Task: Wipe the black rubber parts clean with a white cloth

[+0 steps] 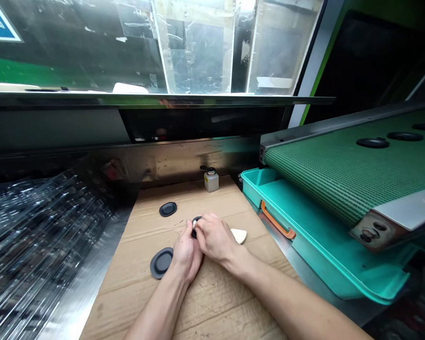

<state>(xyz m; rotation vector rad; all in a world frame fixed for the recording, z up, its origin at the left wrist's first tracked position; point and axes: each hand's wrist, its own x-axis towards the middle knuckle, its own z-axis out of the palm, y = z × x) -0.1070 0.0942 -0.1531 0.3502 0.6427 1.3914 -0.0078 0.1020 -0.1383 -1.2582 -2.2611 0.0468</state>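
Note:
Over the middle of a cardboard sheet [230, 293], my left hand [187, 252] is closed on a small black oval piece [194, 231], mostly covered by my fingers. My right hand [216, 236] bends over the same piece, its fingers pressed together against it. A small whitish spot shows at these fingertips, too small to name. Left of my left wrist lies a black oval piece [162, 263] with a raised rim. Another black oval piece [168, 209] rests farther up the cardboard. A white flat pad [239, 235] sticks out from behind my right hand.
A small square bottle [211, 181] with its lid flipped back stands at the cardboard's far edge. Clear plastic bags [38, 236] are heaped at left. At right, a teal tray [326, 255] sits below a green conveyor belt [340, 165] carrying several black pieces [372, 142].

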